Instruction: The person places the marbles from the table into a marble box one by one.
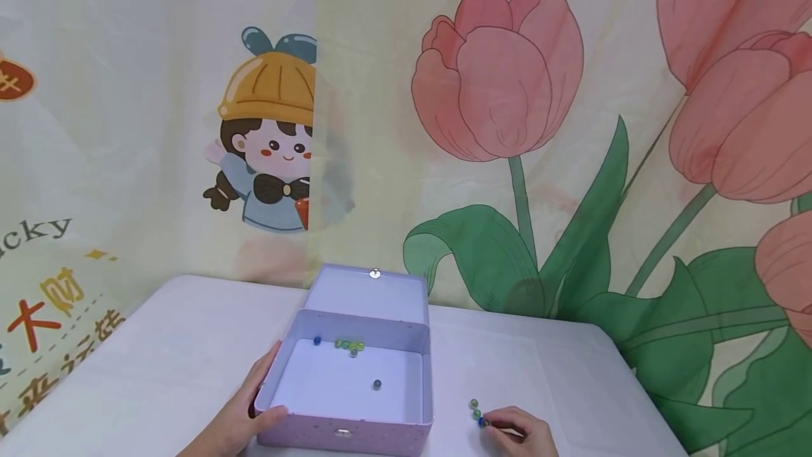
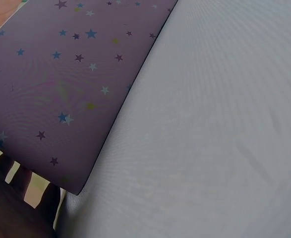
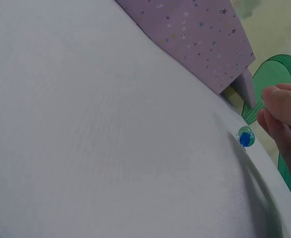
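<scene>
A purple tin box (image 1: 342, 436) with a star pattern stands on the table, its lid (image 1: 374, 295) swung back. Inside lie a dark blue marble (image 1: 317, 340), a cluster of yellow-green marbles (image 1: 349, 345) and a lone marble (image 1: 377, 385). My left hand (image 1: 244, 407) grips the box's left side, thumb over the front corner; the left wrist view shows fingers (image 2: 19, 181) at the box's edge. Right of the box, my right hand (image 1: 523, 431) seems to pinch a small marble, mostly hidden by fingertips. Beside it are a blue marble (image 1: 481, 422) and green marbles (image 1: 474, 404).
A white cloth covers the table (image 1: 539, 358). Behind it hangs a curtain (image 1: 368, 125) printed with tulips and a cartoon child. The raised lid leans toward that curtain.
</scene>
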The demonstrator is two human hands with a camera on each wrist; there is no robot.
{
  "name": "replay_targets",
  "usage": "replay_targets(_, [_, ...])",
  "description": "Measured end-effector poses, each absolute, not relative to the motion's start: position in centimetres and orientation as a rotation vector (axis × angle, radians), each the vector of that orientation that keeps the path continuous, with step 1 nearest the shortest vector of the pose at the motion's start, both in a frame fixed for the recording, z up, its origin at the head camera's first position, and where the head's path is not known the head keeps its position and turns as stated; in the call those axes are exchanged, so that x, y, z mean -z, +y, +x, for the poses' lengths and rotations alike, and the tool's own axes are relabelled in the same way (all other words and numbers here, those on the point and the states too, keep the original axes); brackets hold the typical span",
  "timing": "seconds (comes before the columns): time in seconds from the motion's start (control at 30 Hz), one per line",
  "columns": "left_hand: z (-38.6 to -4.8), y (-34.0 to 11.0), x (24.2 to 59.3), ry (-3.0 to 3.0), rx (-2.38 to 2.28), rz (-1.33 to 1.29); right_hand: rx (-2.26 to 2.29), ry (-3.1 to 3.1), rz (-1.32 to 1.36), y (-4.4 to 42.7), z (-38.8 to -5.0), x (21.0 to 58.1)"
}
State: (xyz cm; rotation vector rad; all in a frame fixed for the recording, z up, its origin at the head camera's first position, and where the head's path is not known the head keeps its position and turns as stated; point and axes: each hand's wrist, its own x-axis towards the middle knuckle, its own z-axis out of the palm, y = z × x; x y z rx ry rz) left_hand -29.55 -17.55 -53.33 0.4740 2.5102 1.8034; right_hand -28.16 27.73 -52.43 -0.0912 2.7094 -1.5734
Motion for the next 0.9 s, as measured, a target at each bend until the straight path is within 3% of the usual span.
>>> replay_targets(0.43, [-29.5, -17.4, 53.4, 2.516, -1.883, 0.582, 1.597, 2.638, -0.235, 27.1, -28.6, 50.8])
replay_targets(0.9, [-29.2, -17.5, 53.2, 2.466, -1.887, 0.507, 1.434, 2.533, -0.797, 21.8, -33.0, 45.5])
